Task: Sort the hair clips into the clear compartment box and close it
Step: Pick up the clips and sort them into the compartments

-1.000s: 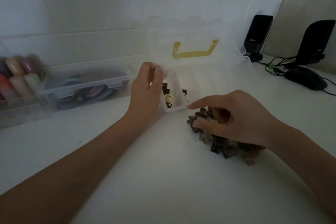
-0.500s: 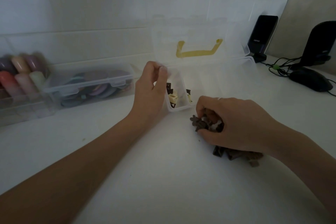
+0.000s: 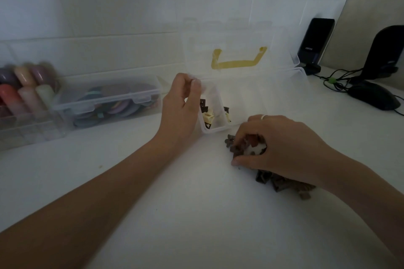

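At the left edge of the white worktop [image 3: 196, 214], against the tiled wall, stands a blurred clear organiser of pastel cylinders [image 3: 24, 89], and just beside it sits a closed clear latch box of flat coloured discs [image 3: 107, 102]. Further right, near the back edge around the middle, the clear compartment box [image 3: 251, 98] stands open, its lid raised against the wall with a yellow handle [image 3: 238, 61] showing through the plastic. The left hand [image 3: 181, 107] grips the box's left front corner, fingers curled over the rim and thumb against the wall of the leftmost compartment. That compartment holds a few hair clips [image 3: 207, 113], dark and cream ones together; the compartments further right look bare, though the plastic is hard to read. Just in front of the box, toward the right, a pile of brown hair clips [image 3: 282, 183] lies on the worktop. The right hand [image 3: 282, 148], a ring on one finger, is curled down over the pile's near-left part, its fingers closed round several brown clips and one pale one. At the right back corner stand two black speakers [image 3: 314, 46], with a black mouse [image 3: 371, 96] and tangled cables [image 3: 336, 78] beside them.
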Available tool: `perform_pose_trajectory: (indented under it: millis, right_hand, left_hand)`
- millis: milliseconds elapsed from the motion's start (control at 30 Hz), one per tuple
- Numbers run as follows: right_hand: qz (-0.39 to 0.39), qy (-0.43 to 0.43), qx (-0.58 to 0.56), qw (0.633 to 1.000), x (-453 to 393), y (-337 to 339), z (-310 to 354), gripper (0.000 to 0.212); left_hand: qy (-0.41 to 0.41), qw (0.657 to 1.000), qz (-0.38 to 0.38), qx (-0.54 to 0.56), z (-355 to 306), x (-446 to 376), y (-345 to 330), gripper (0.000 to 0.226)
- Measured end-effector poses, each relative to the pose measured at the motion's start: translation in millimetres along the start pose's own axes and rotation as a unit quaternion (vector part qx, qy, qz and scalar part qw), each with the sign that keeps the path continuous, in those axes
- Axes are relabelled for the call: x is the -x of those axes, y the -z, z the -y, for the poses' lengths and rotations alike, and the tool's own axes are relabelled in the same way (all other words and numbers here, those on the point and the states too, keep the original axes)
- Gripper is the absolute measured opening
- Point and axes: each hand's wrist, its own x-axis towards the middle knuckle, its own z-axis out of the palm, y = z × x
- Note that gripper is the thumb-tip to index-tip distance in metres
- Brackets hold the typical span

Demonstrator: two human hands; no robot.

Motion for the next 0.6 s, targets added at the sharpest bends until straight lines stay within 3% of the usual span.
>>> perform_pose_trajectory:
  millis: [67,167,267,433,600]
  right_hand:
    - [-0.033,0.020,-0.098,0.994,-0.5,-0.1,-1.0,0.028]
    - [-0.082,0.039,-0.271,0.958,-1.9,-0.5,0.2,0.026]
    - [-0.095,0.033,-0.365,0.926,-3.2,-2.2,0.9,0.028]
    - [-0.113,0.019,-0.379,0.918,-4.5,-4.4,-2.6,0.028]
    - [-0.151,0.014,-0.313,0.938,-4.4,-4.5,-3.1,0.023]
  left_hand:
    - [0.000,1.000,0.001,0.008,-0.1,0.0,0.0,0.015]
    - [-0.010,1.000,0.000,0.000,-0.6,0.6,0.0,0.012]
    - [-0.011,1.000,-0.003,-0.003,-1.7,0.9,-0.3,0.015]
    - [-0.010,1.000,0.000,-0.012,-2.2,0.9,0.2,0.013]
    - [-0.017,1.000,0.002,-0.019,-4.6,2.2,0.6,0.013]
